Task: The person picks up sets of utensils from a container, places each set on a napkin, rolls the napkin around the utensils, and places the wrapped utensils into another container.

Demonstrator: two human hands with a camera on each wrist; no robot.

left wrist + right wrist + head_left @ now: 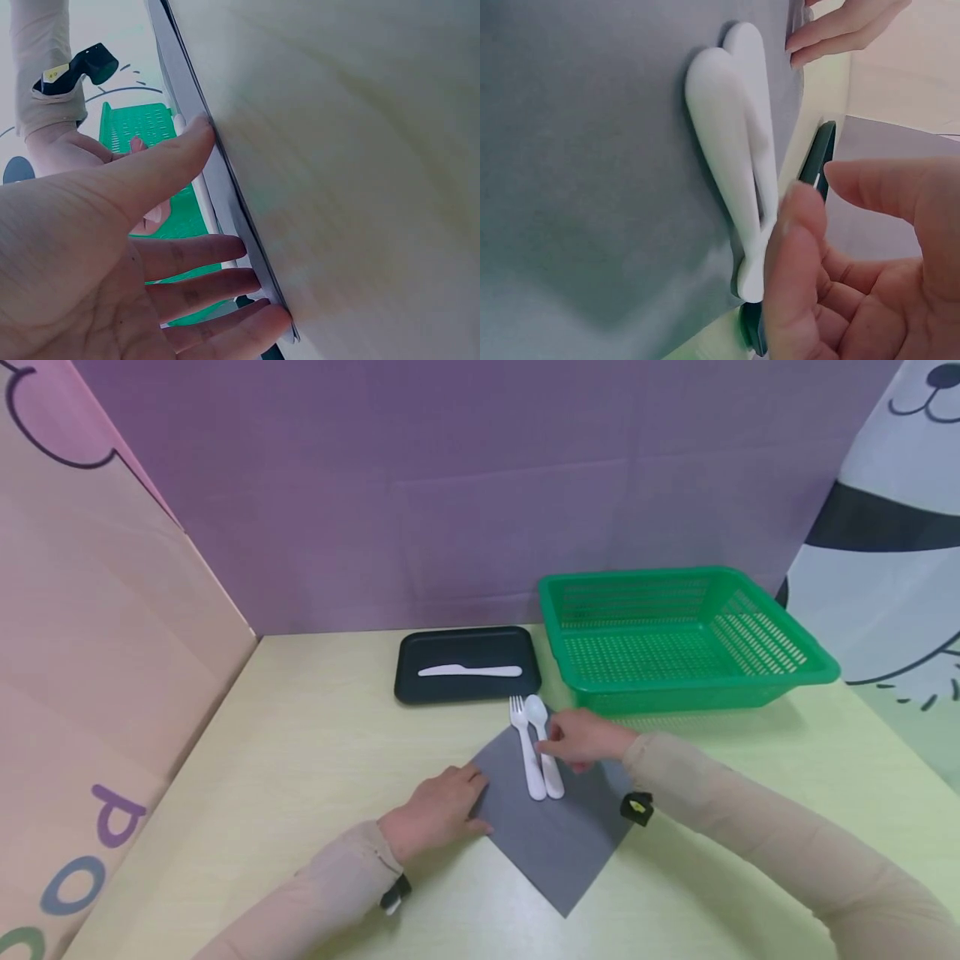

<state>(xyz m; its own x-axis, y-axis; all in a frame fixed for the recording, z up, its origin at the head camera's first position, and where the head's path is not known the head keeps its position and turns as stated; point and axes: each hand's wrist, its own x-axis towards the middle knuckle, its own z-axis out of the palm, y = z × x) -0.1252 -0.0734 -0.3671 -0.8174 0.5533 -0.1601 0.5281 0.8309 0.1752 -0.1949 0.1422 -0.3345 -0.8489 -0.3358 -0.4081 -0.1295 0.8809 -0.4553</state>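
A grey napkin (562, 852) lies on the table, turned like a diamond. On it a white plastic fork (528, 760) and a white plastic spoon (551, 772) lie side by side, their heads pointing away from me. My left hand (442, 810) rests its fingertips and thumb on the napkin's left edge, fingers spread. Beside the spoon is my right hand (585, 737), its forefinger reaching to the handle and the other fingers bent. In the right wrist view the spoon (720, 127) lies flat, outside the gap between thumb and forefinger; contact is hard to tell.
Behind the napkin sits a black tray (408, 687) with a white plastic knife (472, 671) on it. A green perforated basket (675, 693) stands at the back right, close to the right hand. A purple backdrop (375, 502) rises behind the table.
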